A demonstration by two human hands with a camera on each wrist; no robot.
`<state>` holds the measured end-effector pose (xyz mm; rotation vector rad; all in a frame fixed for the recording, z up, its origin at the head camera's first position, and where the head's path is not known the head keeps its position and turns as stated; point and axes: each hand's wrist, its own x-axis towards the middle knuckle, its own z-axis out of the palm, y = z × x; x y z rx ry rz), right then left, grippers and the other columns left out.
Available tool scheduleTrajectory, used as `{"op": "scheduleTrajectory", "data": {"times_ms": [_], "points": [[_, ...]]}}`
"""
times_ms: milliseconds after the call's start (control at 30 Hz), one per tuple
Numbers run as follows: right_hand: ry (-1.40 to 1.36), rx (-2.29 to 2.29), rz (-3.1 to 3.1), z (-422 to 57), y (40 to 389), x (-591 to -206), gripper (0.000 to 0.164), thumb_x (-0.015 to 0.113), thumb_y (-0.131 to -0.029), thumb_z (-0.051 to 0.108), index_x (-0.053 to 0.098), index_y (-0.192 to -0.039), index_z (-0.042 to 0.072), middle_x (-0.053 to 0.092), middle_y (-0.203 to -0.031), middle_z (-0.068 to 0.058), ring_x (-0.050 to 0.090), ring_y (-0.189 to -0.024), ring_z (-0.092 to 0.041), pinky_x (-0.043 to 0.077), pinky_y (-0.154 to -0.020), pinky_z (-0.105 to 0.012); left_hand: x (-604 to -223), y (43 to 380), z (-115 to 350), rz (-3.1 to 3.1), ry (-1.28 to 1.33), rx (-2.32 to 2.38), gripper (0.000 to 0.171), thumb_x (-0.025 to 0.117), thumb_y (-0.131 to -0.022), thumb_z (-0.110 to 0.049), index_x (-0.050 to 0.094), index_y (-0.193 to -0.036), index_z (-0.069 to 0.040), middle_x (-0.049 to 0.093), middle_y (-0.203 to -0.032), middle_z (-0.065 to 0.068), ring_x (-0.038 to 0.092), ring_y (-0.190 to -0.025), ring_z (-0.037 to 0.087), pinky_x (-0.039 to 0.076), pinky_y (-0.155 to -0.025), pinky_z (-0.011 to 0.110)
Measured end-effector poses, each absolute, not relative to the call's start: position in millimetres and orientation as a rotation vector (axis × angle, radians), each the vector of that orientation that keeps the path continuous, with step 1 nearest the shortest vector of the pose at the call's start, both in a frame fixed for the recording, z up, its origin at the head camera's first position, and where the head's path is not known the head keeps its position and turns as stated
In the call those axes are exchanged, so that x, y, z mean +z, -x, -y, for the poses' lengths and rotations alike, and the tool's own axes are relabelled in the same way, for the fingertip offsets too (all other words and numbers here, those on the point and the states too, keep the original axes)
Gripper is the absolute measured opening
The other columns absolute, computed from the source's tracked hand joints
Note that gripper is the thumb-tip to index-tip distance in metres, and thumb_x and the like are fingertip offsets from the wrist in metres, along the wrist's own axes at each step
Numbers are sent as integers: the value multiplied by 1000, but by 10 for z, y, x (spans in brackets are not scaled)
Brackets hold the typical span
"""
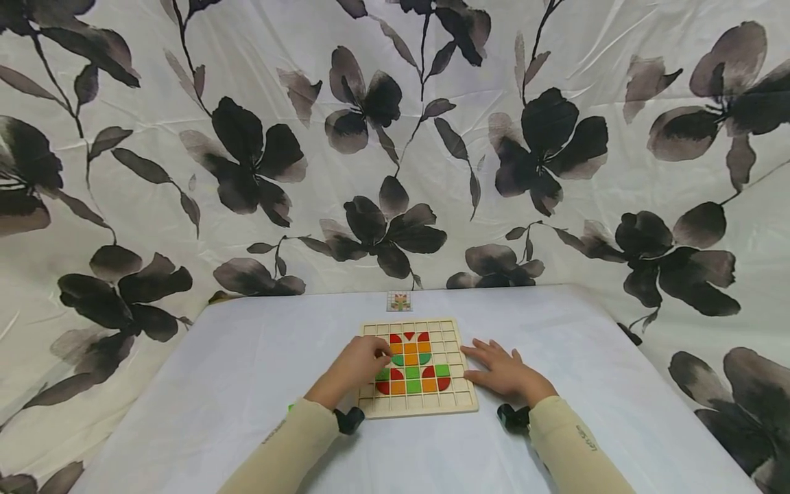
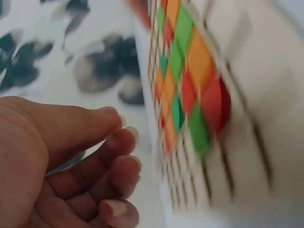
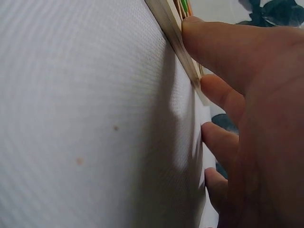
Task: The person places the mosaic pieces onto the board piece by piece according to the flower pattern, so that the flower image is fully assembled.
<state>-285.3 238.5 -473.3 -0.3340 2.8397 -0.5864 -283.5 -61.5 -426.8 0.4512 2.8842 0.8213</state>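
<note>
A pale wooden grid board (image 1: 459,399) lies on the table, with red, orange and green tiles (image 1: 413,372) set in its middle squares. Over the board's left side is my left hand (image 1: 361,362). In the left wrist view its thumb and index fingertips (image 2: 124,129) come together, the other fingers curl, and no tile shows between them. My right hand (image 1: 506,372) is spread flat at the board's right edge. Its thumb and index finger touch the rim of the board (image 3: 178,45) in the right wrist view.
A small card with a coloured pattern (image 1: 400,301) lies behind the board, near the far table edge. Something bright green (image 1: 291,407) peeks out beside the left sleeve. A flower-printed cloth (image 1: 395,137) hangs behind the white-covered table (image 1: 247,357).
</note>
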Motion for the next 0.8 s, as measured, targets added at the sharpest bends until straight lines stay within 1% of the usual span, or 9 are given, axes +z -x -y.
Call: {"op": "scheduleTrajectory", "data": {"times_ms": [100,167,300,433,567,700,800], "points": [[339,-586,-2837,-2377,2855,-4735,64,55,-91,55,43,-146,26,30,-158,-9,17,-147,-42,6,-108,-74,-4221,2812,964,-2911,-334,716,15,67,-90,-18,71,-101,-9,63,-86,1,53,-77,16,48,-67,29],[334,-587,-2834,-2372,2854,-4735,64,55,-91,55,42,-147,26,29,-158,-9,16,-147,-42,5,-108,-74,-4204,2771,1207,-2911,-295,611,17,70,-88,-20,71,-101,-9,63,-85,2,54,-75,16,47,-65,31],[338,-594,-2840,-2365,2851,-4738,64,55,-91,54,43,-146,25,30,-158,-11,17,-147,-43,6,-108,-75,-4207,2647,1663,-2877,-270,457,27,76,-81,-23,69,-102,-7,65,-90,4,57,-77,16,49,-68,36],[323,-594,-2835,-2360,2839,-4752,63,55,-91,54,42,-146,26,30,-158,-10,16,-147,-42,5,-108,-74,-4255,2510,1996,-2830,-258,479,31,81,-75,-22,68,-99,-8,64,-91,6,56,-77,17,49,-67,36],[304,-585,-2829,-2358,2843,-4743,62,55,-92,52,42,-147,26,29,-158,-9,16,-147,-42,5,-108,-74,-4315,2415,2160,-2804,-266,531,30,84,-71,-18,68,-95,-10,61,-89,4,53,-78,17,47,-69,36],[287,-584,-2818,-2349,2854,-4719,62,56,-92,50,41,-147,26,28,-159,-10,15,-147,-42,5,-108,-74,-4379,2371,2192,-2833,-303,540,27,84,-71,-15,67,-91,-12,60,-88,2,52,-80,16,46,-75,38],[283,-584,-2805,-2336,2853,-4707,62,56,-92,50,41,-147,25,28,-159,-10,14,-148,-42,4,-109,-73,-4412,2360,2180,-2852,-319,531,24,83,-71,-12,65,-88,-12,60,-86,1,51,-80,15,46,-76,38]]}}
